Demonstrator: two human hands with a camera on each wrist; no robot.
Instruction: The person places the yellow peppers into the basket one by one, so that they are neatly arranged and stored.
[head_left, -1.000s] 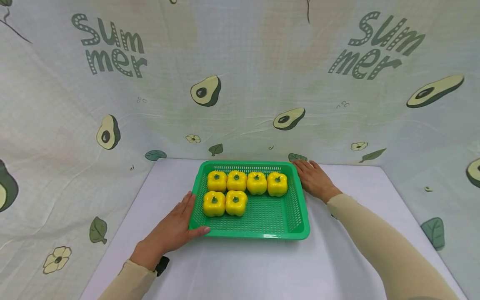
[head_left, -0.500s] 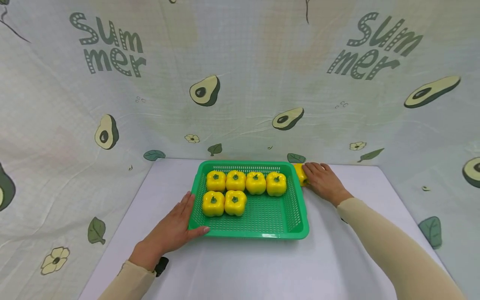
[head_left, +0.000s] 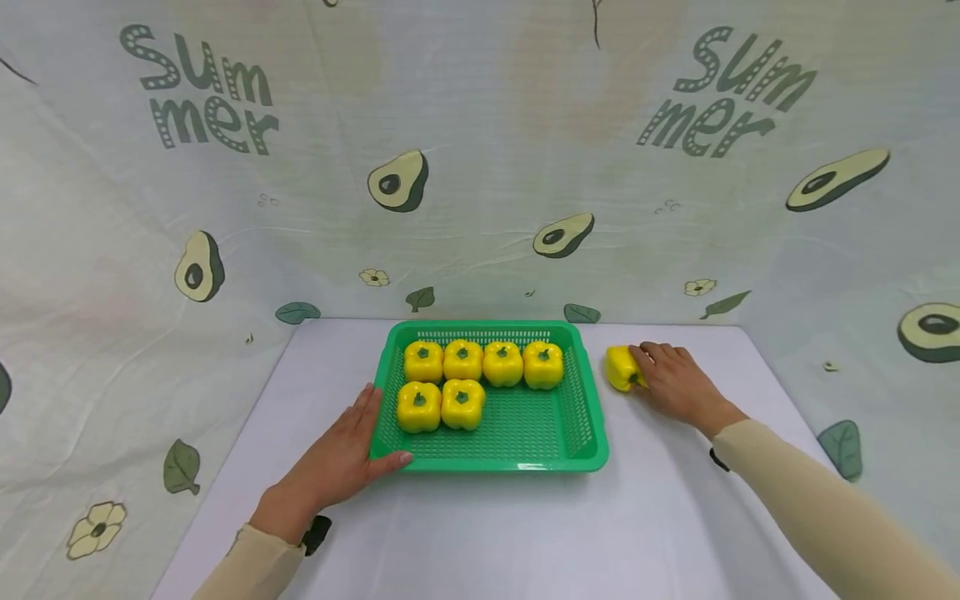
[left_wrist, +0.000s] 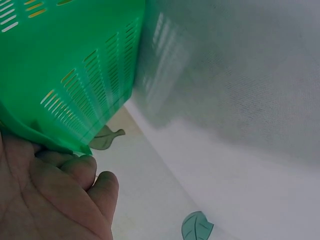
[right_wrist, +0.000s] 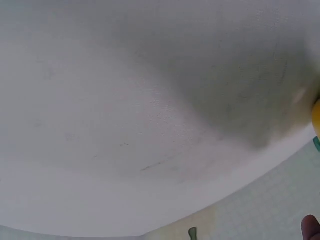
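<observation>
A green plastic basket holds several yellow bell peppers, with a full back row and two more at the front left. My left hand rests along the basket's left rim, its fingers fairly straight and its thumb on the front-left corner. In the left wrist view, the fingers of that left hand touch the basket's slotted wall from outside. Right of the basket, my right hand grips a tilted yellow bell pepper, its stem towards me. Only a sliver of that pepper shows in the right wrist view.
Everything stands on a white tabletop. A cloth printed with avocados, leaves and lettering rises behind it and along both sides. The basket sits close to the table's back edge.
My right hand has moved away from the basket's right rim, to the right and slightly nearer, bringing a yellow bell pepper into sight. The left hand stays at the basket. The head view has shifted slightly.
</observation>
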